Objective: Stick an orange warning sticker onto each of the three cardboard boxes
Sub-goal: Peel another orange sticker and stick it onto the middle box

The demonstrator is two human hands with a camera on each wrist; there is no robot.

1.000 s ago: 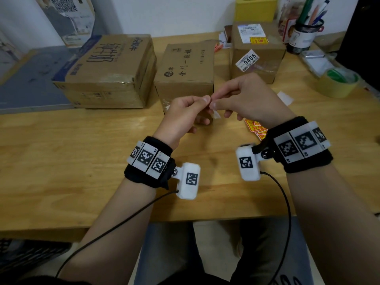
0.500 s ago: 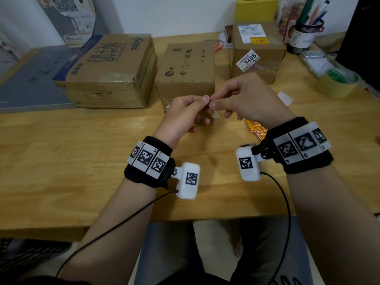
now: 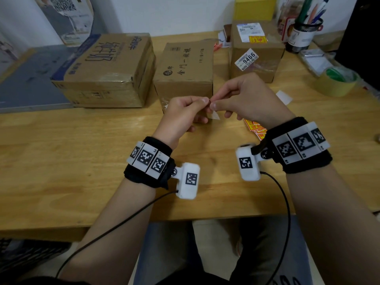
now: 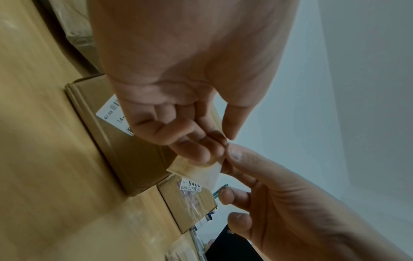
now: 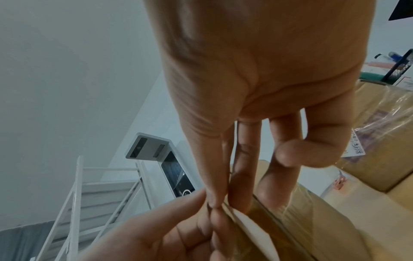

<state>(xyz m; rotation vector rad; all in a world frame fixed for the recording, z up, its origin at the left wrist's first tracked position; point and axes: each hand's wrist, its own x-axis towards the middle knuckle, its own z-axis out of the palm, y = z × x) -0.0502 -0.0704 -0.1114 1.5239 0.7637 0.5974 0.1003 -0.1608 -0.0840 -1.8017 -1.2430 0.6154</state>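
Observation:
Three cardboard boxes stand in a row at the back of the desk: a large one point(image 3: 107, 70) on the left, a middle one point(image 3: 185, 68), and a right one point(image 3: 257, 50) that carries an orange sticker point(image 3: 258, 39) on its top. In front of the middle box my left hand point(image 3: 202, 100) and right hand point(image 3: 212, 101) meet. Both pinch one small sticker with white backing point(image 3: 214, 115), also visible in the left wrist view as the sticker point(image 4: 201, 172) and in the right wrist view as the sticker point(image 5: 248, 226). A pile of orange stickers point(image 3: 255, 129) lies under my right wrist.
A yellow tape roll point(image 3: 335, 82) and a pen cup point(image 3: 302, 33) sit at the right back. A white paper scrap point(image 3: 284, 96) lies right of my hands. A grey board point(image 3: 30, 83) lies at the far left. The desk point(image 3: 61, 161) in front is bare wood.
Both hands stay together in front of the middle box. The fingertips have shifted slightly and a little more of the white backing shows below them.

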